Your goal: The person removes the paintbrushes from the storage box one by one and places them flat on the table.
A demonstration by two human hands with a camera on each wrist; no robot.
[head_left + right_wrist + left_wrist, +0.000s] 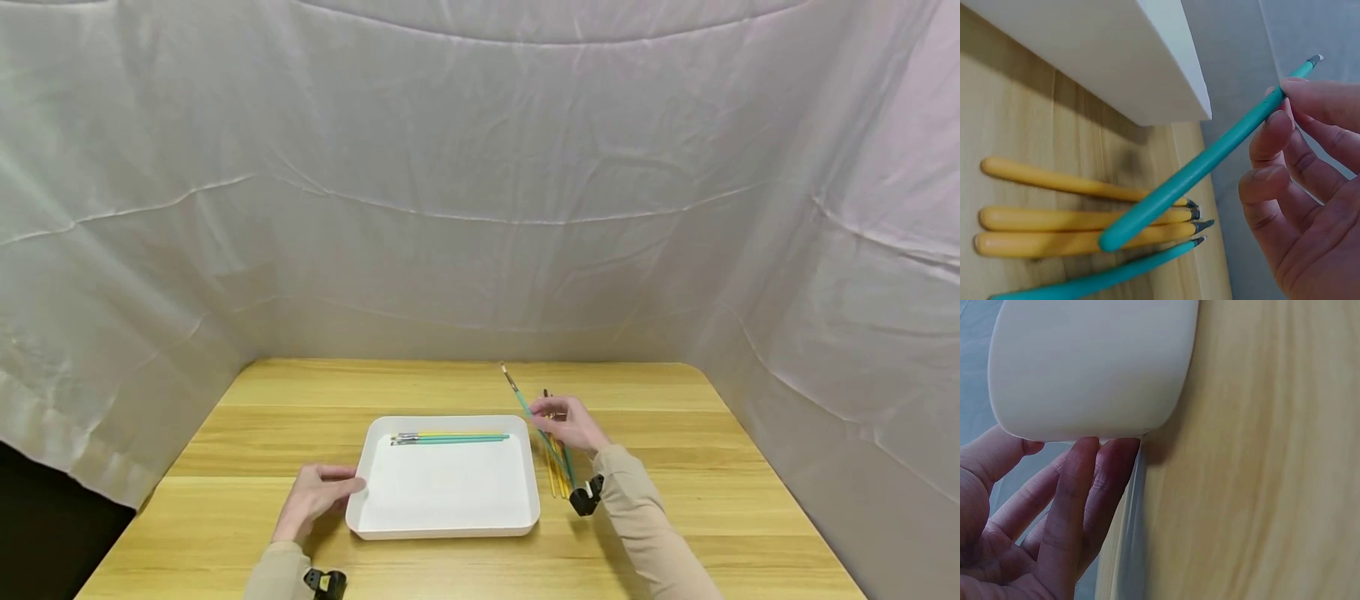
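Observation:
A white tray (pixel 450 525) sits on the wooden table with a yellow brush and a teal brush (pixel 450 438) lying along its far side. My left hand (pixel 318 496) rests against the tray's left rim (pixel 1091 369), fingers straight and touching it. Right of the tray, my right hand (pixel 572 422) pinches a teal paintbrush (pixel 534 418) (pixel 1204 165) and holds it lifted over a small pile of yellow and teal brushes (pixel 558 471) (pixel 1085 231) on the table.
The wooden table (pixel 675 467) is enclosed by white cloth (pixel 480 208) at the back and both sides. The table's left edge drops to a dark gap (pixel 45 533).

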